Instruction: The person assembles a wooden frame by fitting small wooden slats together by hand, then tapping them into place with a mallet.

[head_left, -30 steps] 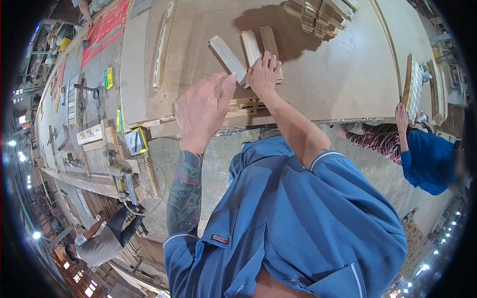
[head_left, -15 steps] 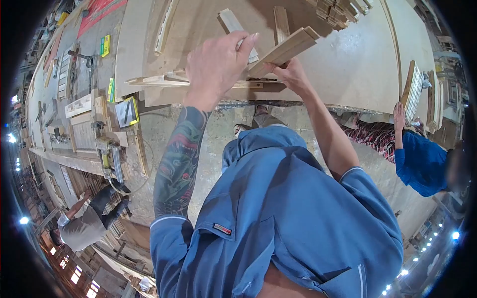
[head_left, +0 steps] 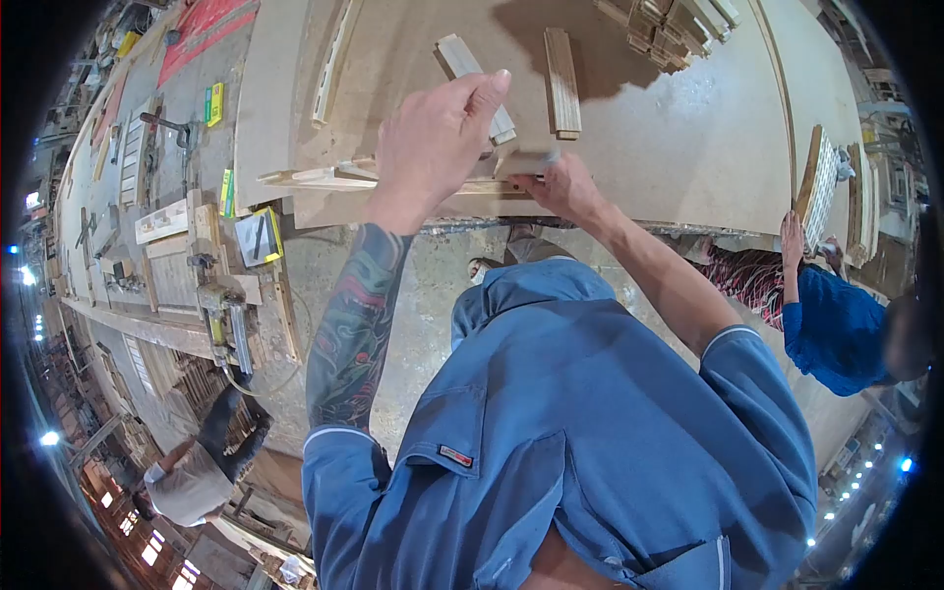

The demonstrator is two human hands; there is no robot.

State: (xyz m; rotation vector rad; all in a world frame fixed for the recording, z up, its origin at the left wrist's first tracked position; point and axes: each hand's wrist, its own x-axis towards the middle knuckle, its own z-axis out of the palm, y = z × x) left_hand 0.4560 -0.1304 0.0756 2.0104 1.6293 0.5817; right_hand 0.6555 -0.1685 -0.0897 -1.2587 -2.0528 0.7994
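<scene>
My left hand is closed above the near edge of the workbench, its thumb pointing up and right. Its fingers curl away from me, so whatever they grip is hidden. Just right of it, my right hand is closed with the index finger pointing left; a motion-blurred wooden strip appears at its fingertips. Under both hands a long, thin wooden frame piece runs along the bench edge. Beyond them lie a pale wooden slat and a grooved wooden slat.
A stack of wooden pieces sits at the far right of the board, a long rail at left. On the left bench are clamps, yellow-green boxes and a notepad. A co-worker in blue is at right, another person lower left.
The wooden strip that my right hand held up at a slant is no longer plainly visible; only a blur shows there. My right hand has come lower. The whole view has shifted slightly.
</scene>
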